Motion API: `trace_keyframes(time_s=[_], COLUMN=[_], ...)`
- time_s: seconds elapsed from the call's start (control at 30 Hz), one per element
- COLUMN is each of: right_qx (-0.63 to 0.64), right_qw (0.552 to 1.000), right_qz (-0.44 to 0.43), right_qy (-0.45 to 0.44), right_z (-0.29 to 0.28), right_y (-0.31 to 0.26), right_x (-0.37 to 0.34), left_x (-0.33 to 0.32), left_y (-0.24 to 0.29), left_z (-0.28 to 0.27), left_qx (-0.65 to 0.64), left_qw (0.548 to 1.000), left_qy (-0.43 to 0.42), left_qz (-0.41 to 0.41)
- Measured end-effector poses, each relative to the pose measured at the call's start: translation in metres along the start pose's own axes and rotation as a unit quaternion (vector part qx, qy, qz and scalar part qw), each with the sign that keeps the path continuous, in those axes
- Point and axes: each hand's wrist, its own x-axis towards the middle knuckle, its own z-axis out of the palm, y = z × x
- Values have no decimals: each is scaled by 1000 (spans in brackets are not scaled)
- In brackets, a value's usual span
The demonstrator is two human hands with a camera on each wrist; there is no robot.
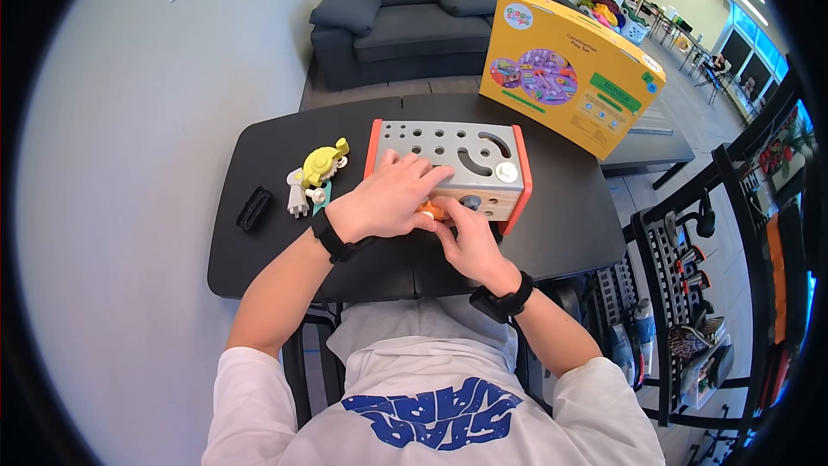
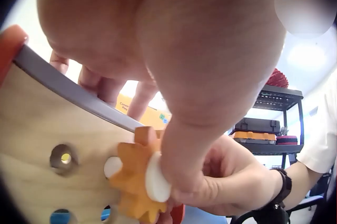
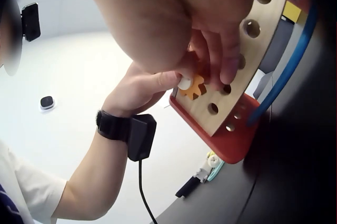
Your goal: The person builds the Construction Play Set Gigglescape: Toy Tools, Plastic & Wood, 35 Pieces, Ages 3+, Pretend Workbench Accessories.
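Observation:
An orange gear (image 2: 136, 174) with a white round peg head (image 2: 157, 177) stands against the wooden side (image 3: 251, 50) of a toy workbench (image 1: 450, 155). The left hand (image 1: 392, 198) lays its fingers over the grey top edge, its thumb pressing the white head. The right hand (image 1: 473, 243) pinches the gear from the other side, fingers partly hidden behind it. A white screw head (image 1: 506, 173) sits in the top panel's right part. Whether the peg is inside a hole cannot be told.
Left of the workbench on the black table (image 1: 569, 233) lie a yellow toy piece (image 1: 321, 164), grey and teal pieces and a black object (image 1: 254, 209). Behind stand a yellow box (image 1: 569, 69) and a sofa (image 1: 423, 26). Shelving (image 1: 681, 293) is at the right.

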Motion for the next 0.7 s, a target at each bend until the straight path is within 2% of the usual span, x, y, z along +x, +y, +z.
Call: trace_keyframes(time_s=[0.1,0.17,0.2,0.3,0.37,0.4,0.47,0.5,0.57,0.63,0.67,0.7], right_qx=[6,0,-1,-42,-115,-114,-175,-174,-259,-269,-280,-290], right_qw=[1000,996,996,997,993,993,977,977,948,948,945,941], right_qz=[-8,57,57,24,-14,-18,-111,-113,-169,-161,-165,-169], right_qy=[-29,-71,-72,-59,-6,-7,52,53,69,52,42,31], right_z=[-8,-14,-15,-19,-22,-24,-29,-30,-33,-30,-29,-27], right_y=[-9,-16,-18,-25,-30,-32,-33,-33,-33,-25,-23,-22], right_x=[3,2,2,1,3,5,13,18,27,32,34,36], left_x=[-3,-5,-5,-7,-7,-9,-10,-12,-20,-31,-38,-48], left_y=[2,4,5,9,10,8,3,-1,-18,-38,-56,-73], left_z=[8,9,9,9,9,8,6,4,-5,-14,-12,-11], left_qx=[41,60,60,69,46,49,-27,-24,-108,-65,-10,7], left_qw=[999,997,997,996,997,996,993,994,977,963,952,937], left_qy=[30,44,44,50,65,66,110,110,185,239,281,276], left_qz=[16,17,17,13,-13,-15,-13,-13,-10,-104,-124,-213])
